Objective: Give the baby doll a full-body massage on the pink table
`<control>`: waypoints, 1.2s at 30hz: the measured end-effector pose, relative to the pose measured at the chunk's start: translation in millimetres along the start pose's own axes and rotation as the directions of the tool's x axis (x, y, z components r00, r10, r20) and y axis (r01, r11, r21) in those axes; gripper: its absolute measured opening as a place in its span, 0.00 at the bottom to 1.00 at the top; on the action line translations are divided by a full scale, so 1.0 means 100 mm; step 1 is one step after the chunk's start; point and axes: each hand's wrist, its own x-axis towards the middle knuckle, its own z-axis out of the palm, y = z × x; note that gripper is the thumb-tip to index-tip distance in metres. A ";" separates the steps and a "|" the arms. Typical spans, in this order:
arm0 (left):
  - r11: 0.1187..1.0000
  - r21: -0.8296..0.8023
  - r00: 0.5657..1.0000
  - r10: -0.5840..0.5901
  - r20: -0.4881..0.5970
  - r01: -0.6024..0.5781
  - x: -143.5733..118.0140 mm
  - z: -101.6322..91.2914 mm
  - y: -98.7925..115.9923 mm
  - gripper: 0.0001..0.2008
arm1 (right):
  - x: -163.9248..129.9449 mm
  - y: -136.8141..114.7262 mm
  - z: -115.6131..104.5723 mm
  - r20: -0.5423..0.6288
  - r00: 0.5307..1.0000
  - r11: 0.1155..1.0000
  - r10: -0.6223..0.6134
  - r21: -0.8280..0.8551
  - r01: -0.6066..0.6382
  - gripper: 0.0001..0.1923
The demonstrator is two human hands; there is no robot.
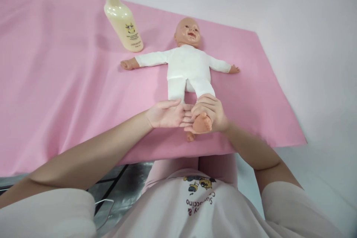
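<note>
A baby doll (187,63) in a white suit lies on its back on the pink sheet (55,81), arms spread, head toward the far wall. My right hand (213,111) is wrapped around one of the doll's bare feet (202,123) and lifts it slightly. My left hand (167,113) lies flat with fingers extended, its fingertips touching that same foot from the left. The doll's other foot (190,137) peeks out just below my hands.
A cream pump bottle of lotion (122,18) stands on the sheet to the left of the doll's head. The sheet's near edge runs just below my hands, and a white surface lies to the right. Dark floor shows under the left edge.
</note>
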 end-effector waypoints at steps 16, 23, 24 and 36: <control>0.992 -0.106 0.996 0.068 -0.056 -0.074 0.01 0.11 0.00 0.24 | 0.00 -0.09 -0.04 -0.067 0.982 0.980 -0.176 0.085 0.181 0.13; 0.995 -0.091 1.000 0.027 -0.002 -0.027 -0.01 0.15 0.01 0.25 | 0.01 -0.10 -0.06 -0.121 0.970 0.977 -0.211 -0.043 0.207 0.20; 0.995 -0.095 0.999 0.033 -0.014 -0.035 -0.02 0.16 0.01 0.24 | 0.01 -0.11 -0.07 -0.116 0.970 0.977 -0.213 -0.049 0.208 0.20; 0.997 -0.074 0.999 0.038 0.014 -0.037 -0.04 0.14 0.05 0.24 | 0.04 -0.08 -0.04 0.089 0.957 0.960 0.278 -0.010 -0.278 0.25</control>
